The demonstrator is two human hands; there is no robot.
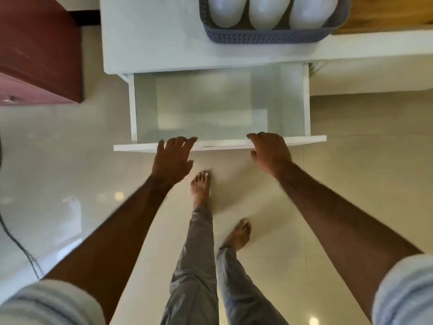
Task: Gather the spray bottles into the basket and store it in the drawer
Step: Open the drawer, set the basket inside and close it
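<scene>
A grey woven basket point(269, 36) stands on the white cabinet top point(152, 38), at the top of the view, with three whitish spray bottles point(266, 12) lying side by side in it. Below it a white drawer point(307, 102) is pulled out, and nothing shows inside. My left hand point(172, 158) rests with spread fingers at the drawer's front panel point(220, 144), left of centre. My right hand point(269, 152) curls its fingers over the top edge of the same panel, right of centre.
A dark red cabinet point(39, 55) stands to the left. A wooden surface point(386, 15) adjoins the white top at the right. My bare feet point(201, 186) are on the glossy tiled floor just below the drawer front. A black cable point(16, 245) runs along the left edge.
</scene>
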